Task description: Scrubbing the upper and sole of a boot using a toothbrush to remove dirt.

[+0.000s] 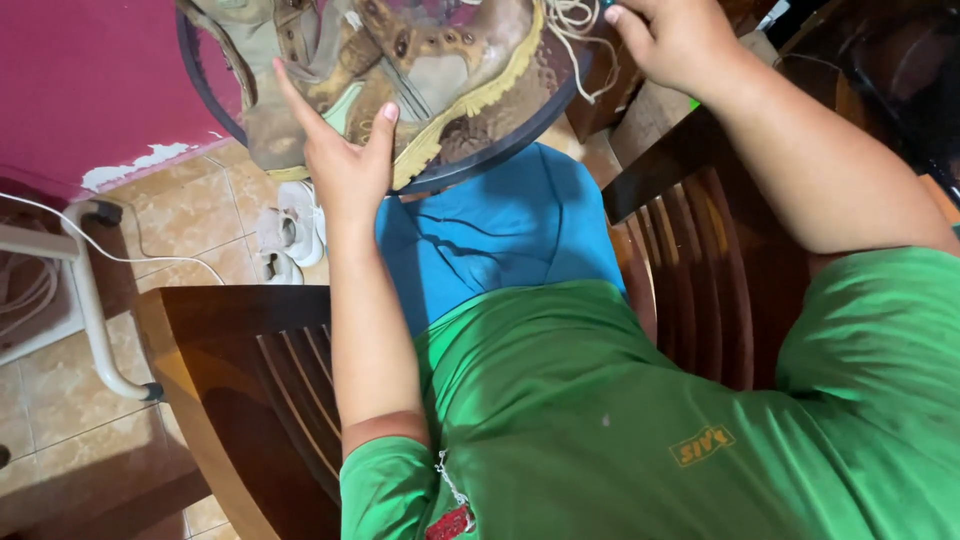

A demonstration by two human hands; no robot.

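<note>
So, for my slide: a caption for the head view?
Left hand steadies a worn brown boot; right hand holds its laces.

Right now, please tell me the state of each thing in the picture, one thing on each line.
Left hand: open, fingers spread, pressed on the boot.
Right hand: curled at the laces, grip unclear.
Boot: worn, lying on its side on the round table.
Laces: loose, untied.
Round table: holds the boot.
White shoes: on the floor, unworn.
</note>
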